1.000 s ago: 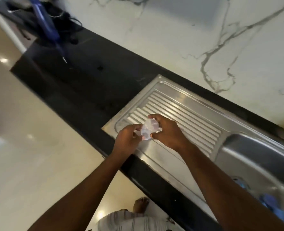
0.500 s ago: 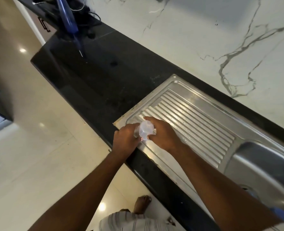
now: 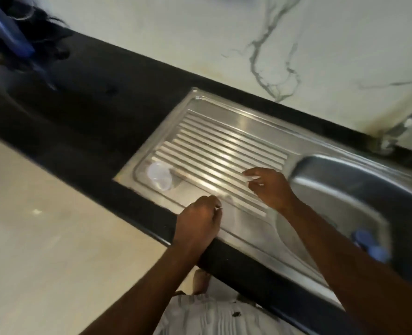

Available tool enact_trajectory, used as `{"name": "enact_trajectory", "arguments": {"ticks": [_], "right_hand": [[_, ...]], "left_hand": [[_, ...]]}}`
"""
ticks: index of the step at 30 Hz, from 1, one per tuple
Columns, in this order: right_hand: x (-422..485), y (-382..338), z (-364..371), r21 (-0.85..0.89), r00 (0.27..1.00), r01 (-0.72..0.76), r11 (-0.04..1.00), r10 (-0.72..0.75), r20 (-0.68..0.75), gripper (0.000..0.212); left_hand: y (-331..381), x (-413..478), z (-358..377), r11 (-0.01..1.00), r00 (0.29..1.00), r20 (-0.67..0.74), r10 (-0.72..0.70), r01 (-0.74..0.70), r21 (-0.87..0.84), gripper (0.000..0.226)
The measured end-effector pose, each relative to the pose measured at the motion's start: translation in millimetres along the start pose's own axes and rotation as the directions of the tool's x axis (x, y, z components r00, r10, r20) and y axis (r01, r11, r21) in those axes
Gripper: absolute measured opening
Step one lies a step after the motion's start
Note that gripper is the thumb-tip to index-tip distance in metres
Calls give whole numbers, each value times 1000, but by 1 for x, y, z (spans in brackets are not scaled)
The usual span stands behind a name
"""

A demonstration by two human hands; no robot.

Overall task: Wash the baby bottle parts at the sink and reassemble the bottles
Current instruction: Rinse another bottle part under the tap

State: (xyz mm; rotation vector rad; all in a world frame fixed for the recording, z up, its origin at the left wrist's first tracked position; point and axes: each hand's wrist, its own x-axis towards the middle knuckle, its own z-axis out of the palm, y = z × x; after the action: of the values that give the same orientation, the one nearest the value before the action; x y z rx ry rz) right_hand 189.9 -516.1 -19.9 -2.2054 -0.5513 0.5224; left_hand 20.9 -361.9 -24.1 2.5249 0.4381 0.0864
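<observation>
Steel ribs of the drainboard (image 3: pixel 224 146) lie directly under the fingers (image 3: pixel 255 172) of the right hand (image 3: pixel 270 187). These fingers are loosely bent, the forefinger reaching furthest left, and they grip nothing. The left hand (image 3: pixel 197 223) sits at the drainboard's front edge, knuckles up, fingers curled in toward the palm. Motion blur prevents confirming whether anything is pinched there. The two hands are apart.

Task item: one clear plastic bottle part (image 3: pixel 159 176), rounded and translucent, rests in the front-left corner of the drainboard. It is left of both hands and touched by neither. Its exact type cannot be determined.

Right of the right hand, the drainboard meets the sink basin (image 3: pixel 345 189). Blurred blue items (image 3: pixel 369 245) lie in the basin near the right forearm. A tap base (image 3: pixel 390 139) stands behind the basin, against the white veined marble wall (image 3: pixel 151 32). Black countertop (image 3: pixel 79 112) surrounds the steel unit. At its far left end sits a blue object (image 3: pixel 4 30) among dark clutter. Below the counter edge are a pale glossy floor (image 3: pixel 43 238), a striped garment (image 3: pixel 212 315) and a bare foot (image 3: pixel 201 280).
</observation>
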Motion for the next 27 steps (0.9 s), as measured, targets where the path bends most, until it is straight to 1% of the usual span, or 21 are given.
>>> {"name": "enact_trajectory", "arguments": {"ticks": [1,4,5,7,9,11,13,16,18,21,23,26,27], "right_hand": [[-14,17,-20,-5,998,-43,999,43,-35,28],[-41,53,-57,-59,985,-128,990,119,-128,29],[-49,66,-68,-76,974,-178,981,164,-157,30],[-71,92,-92,-42,944,-267,963,253,-213,29],[-88,115,-111,-29,932,-292,956,278,-232,28],[-101,135,-125,-76,926,-320,944,295,-236,26],[-115,161,-138,-105,904,-399,911,372,-212,22],[-119,194,-139,-214,860,-510,833,501,-98,15],[-113,209,-133,-295,844,-512,807,537,2,12],[-99,218,-117,-402,829,-473,784,551,98,13],[-91,222,-105,-436,820,-452,778,555,139,20],[-86,230,-84,-496,823,-392,775,537,187,48],[-89,230,-82,-512,826,-388,766,535,175,52]], "left_hand": [[23,8,16,998,998,30,61,-61,2,18],[72,29,53,985,981,101,167,-170,22,17],[89,34,64,979,972,126,199,-203,24,17],[120,42,89,971,953,194,234,-239,4,17],[142,49,108,966,936,246,252,-260,-2,15],[156,57,124,959,919,287,271,-283,0,15],[171,63,141,954,904,331,271,-297,32,16],[181,68,157,960,897,368,245,-278,40,18],[186,69,163,964,898,371,235,-265,32,19],[186,69,161,972,911,354,210,-233,24,20],[183,67,157,981,923,338,184,-195,0,20],[177,63,148,988,944,294,150,-157,-1,19],[178,62,147,988,949,279,148,-151,-12,18]]}}
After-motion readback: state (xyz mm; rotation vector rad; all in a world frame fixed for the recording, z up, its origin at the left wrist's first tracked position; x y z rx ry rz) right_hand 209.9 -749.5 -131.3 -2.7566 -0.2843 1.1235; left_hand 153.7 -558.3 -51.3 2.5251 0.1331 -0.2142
